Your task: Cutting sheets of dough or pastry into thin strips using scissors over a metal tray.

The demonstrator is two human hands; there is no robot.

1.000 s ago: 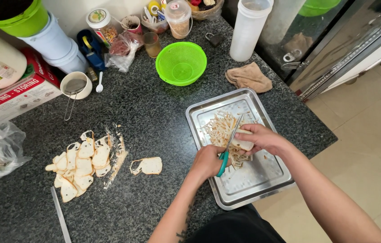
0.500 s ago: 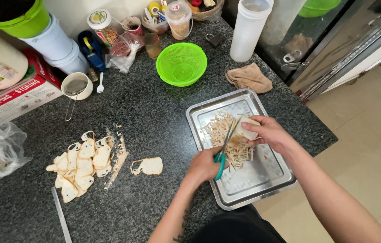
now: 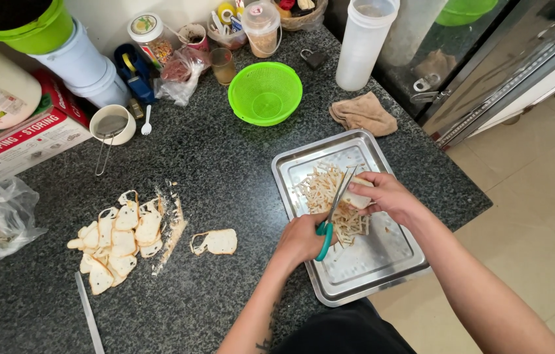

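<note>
Head view, left hand: the left hand (image 3: 300, 239) is wrapped around the green handles of the scissors (image 3: 331, 213), its fingers closed on them; the blades are raised up and away from these fingers, slightly parted, toward the right hand.

Head view, right hand: the right hand (image 3: 382, 195) is held over the metal tray (image 3: 363, 278), its fingers narrowed on a pale bread piece (image 3: 356, 196), which is pinched just beside the scissor blades.

Head view, bread strips: a heap of thin bread strips (image 3: 323, 190) is seen in the tray, directly under and just beyond the fingers of both hands.

Head view, tray: it is set on the dark speckled surface (image 3: 225, 164), near its front edge, below both hands.

Head view, left of the fingers: a lone crust ring (image 3: 215, 242) is laid on the surface, near the left hand; farther left a pile of bread crusts (image 3: 117, 239) is spread, with crumbs beside it.

Head view, beyond the fingers: a green basket (image 3: 265, 93) and a folded brown cloth (image 3: 364, 114) are placed past the tray, well apart from the hands; a tall white container (image 3: 364, 44) is stood behind the cloth.

Head view, far left: a white cup (image 3: 112, 124) with a wire strainer on it is stood well apart from the fingers.
</note>
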